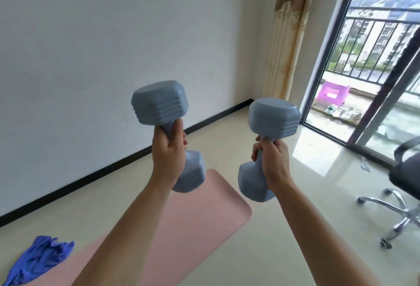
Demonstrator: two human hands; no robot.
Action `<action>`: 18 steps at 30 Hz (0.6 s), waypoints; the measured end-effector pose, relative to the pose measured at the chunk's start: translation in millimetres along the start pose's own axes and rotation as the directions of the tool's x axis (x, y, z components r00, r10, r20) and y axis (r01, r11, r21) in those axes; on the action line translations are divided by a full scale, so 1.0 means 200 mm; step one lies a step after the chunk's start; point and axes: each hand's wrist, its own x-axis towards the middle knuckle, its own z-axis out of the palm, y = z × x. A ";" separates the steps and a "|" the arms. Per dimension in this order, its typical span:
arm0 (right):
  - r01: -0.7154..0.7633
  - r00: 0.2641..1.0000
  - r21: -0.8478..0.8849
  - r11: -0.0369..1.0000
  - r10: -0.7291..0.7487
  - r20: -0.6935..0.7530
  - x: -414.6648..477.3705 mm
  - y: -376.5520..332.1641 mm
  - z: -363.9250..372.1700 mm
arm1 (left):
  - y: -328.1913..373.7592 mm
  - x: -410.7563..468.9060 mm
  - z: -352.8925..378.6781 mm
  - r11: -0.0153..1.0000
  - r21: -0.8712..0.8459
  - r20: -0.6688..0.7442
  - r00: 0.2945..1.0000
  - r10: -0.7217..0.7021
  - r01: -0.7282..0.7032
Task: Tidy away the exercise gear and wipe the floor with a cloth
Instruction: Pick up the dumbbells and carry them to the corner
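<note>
I hold 2 grey-blue dumbbells up in the air above the far end of the pink mat (204, 217). My left hand (168, 151) is wrapped tight round the handle of the left dumbbell (159, 104), which stands nearly upright over the mat's far left corner. My right hand (272, 158) is clenched round the handle of the right dumbbell (272, 117), just past the mat's right edge and tilted a little. On both hands the fingers (256, 152) are fully curled, with no gap to the handle.

The mat lies unrolled on the floor (284, 240). The blue cloth (41, 256) sits crumpled against the mat's near left edge. An office chair (404, 183) stands well to the right of the mat.

I judge this to be the gear-clearing step, early in the task: the weights are lifted but not stored, the mat is not rolled, and the wiping is not yet begun. Next I need a storage spot, which I cannot see from here, and I must lower both weights gently, since the tiled floor looks hard and glossy.
</note>
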 end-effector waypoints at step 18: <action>-0.082 0.996 -0.039 0.996 0.081 -0.037 1.85 0.21 -0.91 | -0.43 0.74 2.03 0.994 0.018 0.244 0.963 -0.113 0.112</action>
